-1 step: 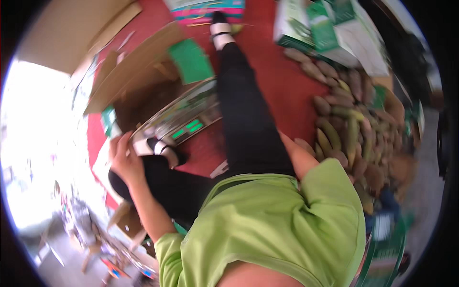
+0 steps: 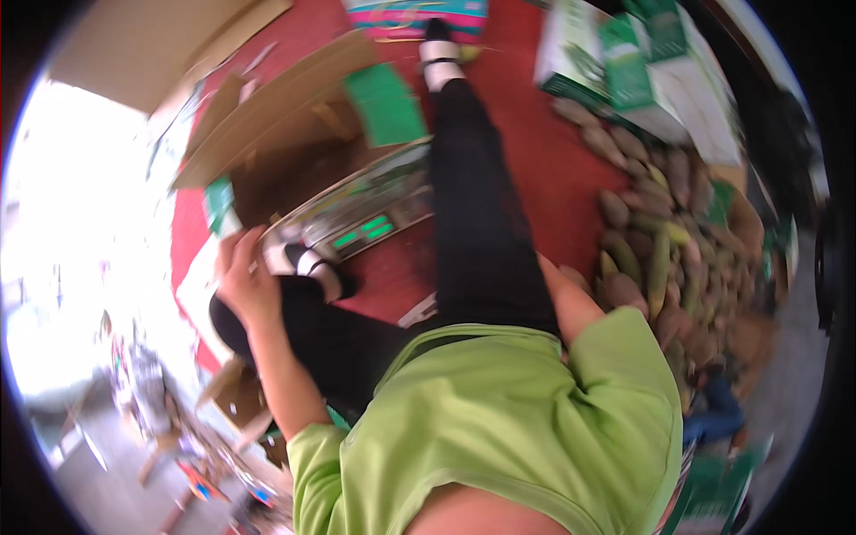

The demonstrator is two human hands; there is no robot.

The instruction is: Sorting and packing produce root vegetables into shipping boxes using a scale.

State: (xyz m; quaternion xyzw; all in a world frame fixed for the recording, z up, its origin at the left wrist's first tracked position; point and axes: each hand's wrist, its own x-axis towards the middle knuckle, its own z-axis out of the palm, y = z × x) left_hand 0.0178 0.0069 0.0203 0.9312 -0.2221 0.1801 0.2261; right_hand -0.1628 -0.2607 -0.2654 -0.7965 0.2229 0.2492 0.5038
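Observation:
My left hand (image 2: 248, 283) is at the near left corner of an open cardboard box (image 2: 267, 138), beside its edge. The fingers are spread and stretched out, and I see nothing held in them. A digital scale (image 2: 366, 234) with a lit green display lies against the near side of the box. My right forearm (image 2: 571, 299) reaches down beside my right thigh. The leg hides the right hand, so its fingers do not show. To its right lies a large heap of long brown and greenish tubers (image 2: 660, 259), perhaps sweet potatoes.
Red cloth or carpet (image 2: 553, 160) covers the ground. White-and-green cartons (image 2: 615, 76) stand at the far right, behind the tubers. A pink-and-blue package (image 2: 415, 13) lies by my outstretched foot. Another cardboard box (image 2: 236, 397) sits at the lower left, and a green crate (image 2: 713, 490) at the lower right.
The whole scene sits slightly farther right and a bit higher in the picture. Both arms keep nearly the same pose.

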